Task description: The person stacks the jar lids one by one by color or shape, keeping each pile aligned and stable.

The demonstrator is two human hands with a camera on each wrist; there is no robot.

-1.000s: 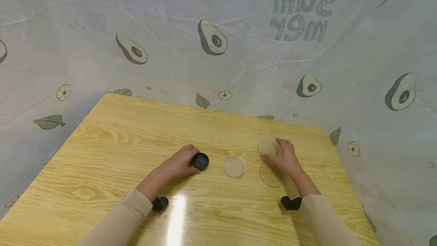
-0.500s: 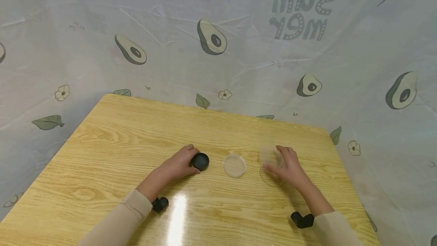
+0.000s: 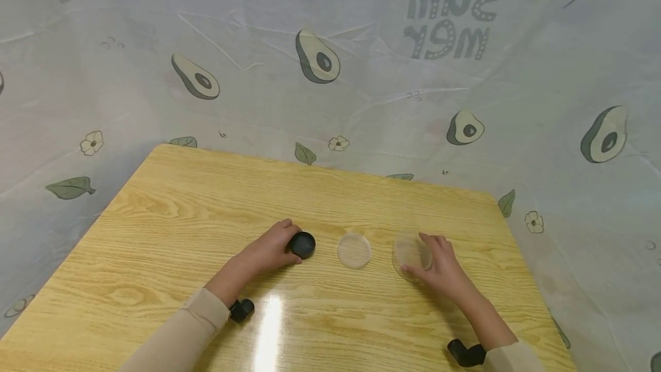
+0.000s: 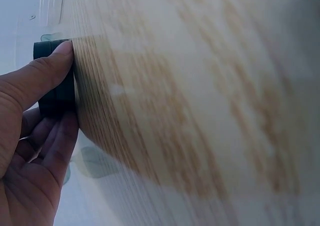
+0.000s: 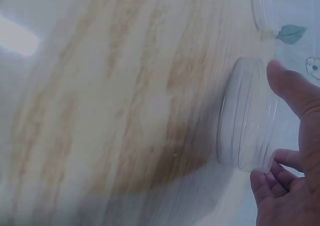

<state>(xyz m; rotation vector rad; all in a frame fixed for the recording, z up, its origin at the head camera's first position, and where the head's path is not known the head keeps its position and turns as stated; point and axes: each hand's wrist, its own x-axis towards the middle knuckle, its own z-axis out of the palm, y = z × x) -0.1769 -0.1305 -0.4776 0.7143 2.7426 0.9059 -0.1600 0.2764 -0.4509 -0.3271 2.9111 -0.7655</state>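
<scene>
Thumb and fingers of my left hand [image 3: 272, 247] grip the sides of a short black cylinder [image 3: 303, 245] that stands on the wooden table. The left wrist view shows a thin line around the side of this black cylinder [image 4: 56, 96]. At the right, my right hand [image 3: 439, 266] pinches a clear petri dish lid [image 3: 413, 251] by its edge. In the right wrist view the lid [image 5: 260, 121] sits right at the clear dish bottom [image 5: 231, 111], their rims overlapping. A second clear petri dish [image 3: 354, 250] lies between the two hands.
The wooden table [image 3: 217, 188] ends at a pale printed sheet [image 3: 248, 102] hanging behind and beside it. A black wrist device [image 3: 240, 310] is worn on the left wrist, another black wrist device [image 3: 466, 353] on the right.
My right hand has moved the clear lid nearer to me, from behind the dish bottom to over it. My left hand and the black cylinder have stayed in place.
</scene>
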